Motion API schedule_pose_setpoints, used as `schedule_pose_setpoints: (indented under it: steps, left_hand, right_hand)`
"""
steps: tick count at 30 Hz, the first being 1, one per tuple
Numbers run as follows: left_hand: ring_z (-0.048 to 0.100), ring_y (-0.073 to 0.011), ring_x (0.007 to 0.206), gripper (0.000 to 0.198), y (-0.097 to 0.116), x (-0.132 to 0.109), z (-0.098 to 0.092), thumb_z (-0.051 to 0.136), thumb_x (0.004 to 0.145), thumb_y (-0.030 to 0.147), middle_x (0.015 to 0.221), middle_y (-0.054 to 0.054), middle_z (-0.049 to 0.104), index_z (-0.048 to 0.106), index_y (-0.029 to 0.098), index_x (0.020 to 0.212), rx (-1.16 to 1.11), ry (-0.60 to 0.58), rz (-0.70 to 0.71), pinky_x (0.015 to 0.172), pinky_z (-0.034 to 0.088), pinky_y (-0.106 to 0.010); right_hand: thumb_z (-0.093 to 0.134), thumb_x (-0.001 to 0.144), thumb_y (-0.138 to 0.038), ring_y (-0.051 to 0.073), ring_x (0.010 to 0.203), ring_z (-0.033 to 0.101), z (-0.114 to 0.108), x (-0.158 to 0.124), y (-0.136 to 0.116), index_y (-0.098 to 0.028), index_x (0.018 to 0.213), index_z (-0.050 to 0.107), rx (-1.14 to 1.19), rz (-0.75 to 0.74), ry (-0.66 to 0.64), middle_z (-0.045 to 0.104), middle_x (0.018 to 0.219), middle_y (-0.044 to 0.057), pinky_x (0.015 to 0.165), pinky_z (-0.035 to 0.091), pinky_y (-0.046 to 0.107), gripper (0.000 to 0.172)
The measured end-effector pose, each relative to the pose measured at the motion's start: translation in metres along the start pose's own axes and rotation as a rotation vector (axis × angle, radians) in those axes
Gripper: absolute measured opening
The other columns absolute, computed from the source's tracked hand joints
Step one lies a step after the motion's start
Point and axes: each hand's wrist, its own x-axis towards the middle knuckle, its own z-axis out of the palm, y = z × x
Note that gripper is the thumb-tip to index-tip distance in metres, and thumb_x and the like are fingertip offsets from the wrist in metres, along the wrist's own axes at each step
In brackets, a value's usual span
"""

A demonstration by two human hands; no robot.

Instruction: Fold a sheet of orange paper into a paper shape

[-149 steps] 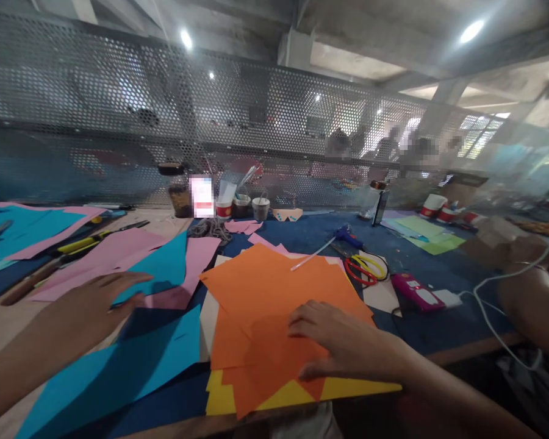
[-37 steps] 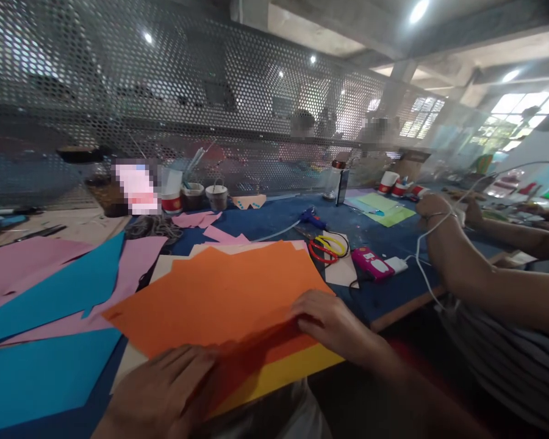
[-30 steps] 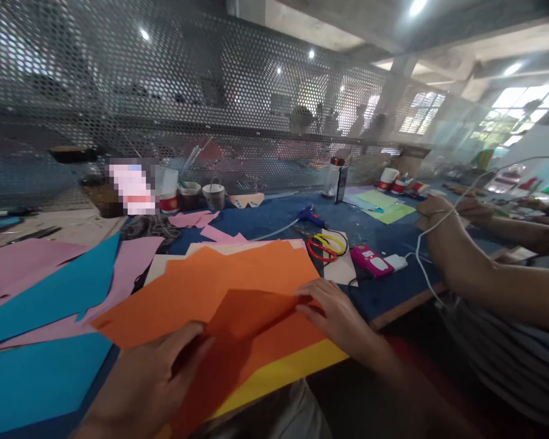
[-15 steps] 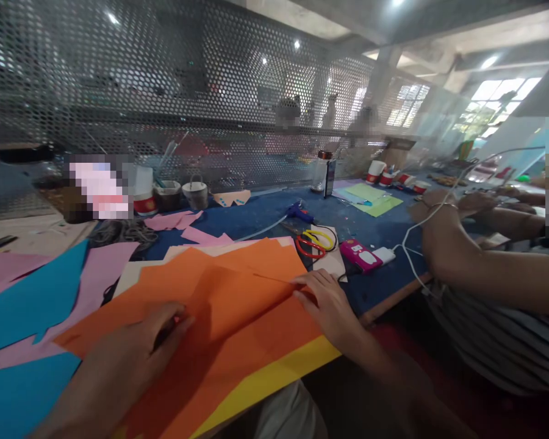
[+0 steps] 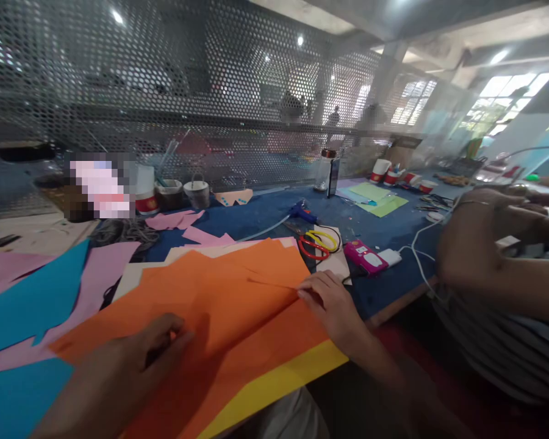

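Several smooth orange sheets [image 5: 247, 268] overlap unevenly on the blue tabletop [image 5: 269, 210], yellow paper [image 5: 283, 379] showing at five o'clock. At three, the right hand [image 5: 332, 302] clamps one's edge between thumb and fingers; at eight, sheets lie beneath the left hand [image 5: 130, 360], fingers curled, grip unclear.

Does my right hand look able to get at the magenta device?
Likely yes: the magenta device lies just beyond the right hand, with nothing tall between them, though that hand touches orange paper.
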Motion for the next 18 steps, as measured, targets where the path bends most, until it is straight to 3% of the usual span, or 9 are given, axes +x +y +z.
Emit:
schedule_pose_setpoints:
  steps: [2, 4, 13, 18]
  left_hand:
    - [0.078, -0.0261, 0.081, 0.047, -0.005, -0.005, 0.003, 0.034, 0.098, 0.063, 0.096, -0.003, 0.081, 0.065, 0.029, 0.108, -0.005, -0.092, -0.007, 0.061, 0.047, -0.029]
    - [0.078, -0.0270, 0.084, 0.048, -0.009, -0.007, 0.005, 0.032, 0.098, 0.063, 0.098, -0.004, 0.081, 0.064, 0.029, 0.108, -0.011, -0.109, -0.002, 0.061, 0.048, -0.030]
    - [0.077, -0.0295, 0.078, 0.047, 0.004, -0.005, 0.001, 0.027, 0.100, 0.054, 0.087, -0.006, 0.080, 0.065, 0.028, 0.110, 0.096, -0.022, -0.005, 0.061, 0.044, -0.033]
    - [0.074, -0.0285, 0.066, 0.046, 0.002, -0.004, 0.005, 0.035, 0.098, 0.059, 0.075, -0.006, 0.077, 0.069, 0.028, 0.102, 0.034, 0.074, 0.045, 0.055, 0.041, -0.032]
  right_hand:
    - [0.063, 0.104, -0.019, 0.025, 0.101, 0.063, 0.000, -0.001, 0.000, -0.023, 0.102, 0.068, -0.006, -0.016, -0.013, 0.073, 0.104, 0.005, 0.090, 0.047, 0.041, 0.007]
    - [0.061, 0.105, -0.021, 0.025, 0.102, 0.062, 0.000, -0.002, -0.001, -0.023, 0.104, 0.067, -0.008, -0.026, -0.020, 0.073, 0.105, 0.005, 0.092, 0.047, 0.042, 0.007]
    - [0.062, 0.106, -0.025, 0.024, 0.098, 0.062, -0.001, -0.003, -0.007, -0.023, 0.097, 0.066, -0.053, -0.031, -0.039, 0.072, 0.102, 0.004, 0.089, 0.045, 0.040, 0.010]
    - [0.063, 0.105, -0.024, 0.024, 0.098, 0.062, 0.001, -0.003, -0.006, -0.023, 0.097, 0.066, -0.072, -0.022, -0.041, 0.072, 0.102, 0.004, 0.090, 0.046, 0.041, 0.009]
